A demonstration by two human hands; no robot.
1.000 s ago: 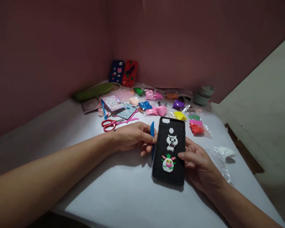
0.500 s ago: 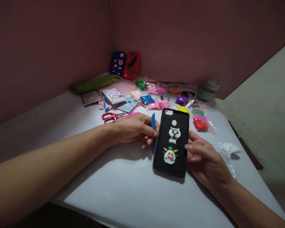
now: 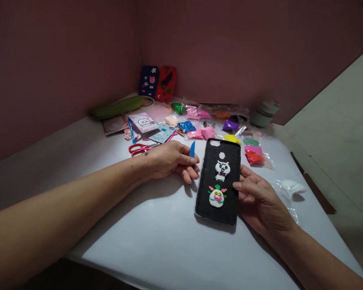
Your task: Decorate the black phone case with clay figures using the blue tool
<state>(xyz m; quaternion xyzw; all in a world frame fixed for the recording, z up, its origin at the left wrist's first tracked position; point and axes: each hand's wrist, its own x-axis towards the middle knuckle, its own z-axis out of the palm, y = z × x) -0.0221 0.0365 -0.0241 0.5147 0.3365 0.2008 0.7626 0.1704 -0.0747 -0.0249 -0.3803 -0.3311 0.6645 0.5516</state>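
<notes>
"Where's that black phone case (image 3: 211, 179)?"
"Near side of the white table (image 3: 151, 237), its right edge gripped in the right hand (image 3: 261, 199)."
"And the left hand (image 3: 173, 162)?"
"Pinching a blue knife (image 3: 192, 149), left of the case."

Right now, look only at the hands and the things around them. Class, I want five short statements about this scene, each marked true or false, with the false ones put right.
1. The right hand holds the black phone case. True.
2. The left hand holds the scissors. False: it holds a blue knife; the scissors lie on the table.
3. Two small figures sit on the black phone case. True.
4. In the picture, the yellow packet is left of the blue packet. False: it is to the right.
5. A blue case and a red case stand side by side at the back. True.
</notes>
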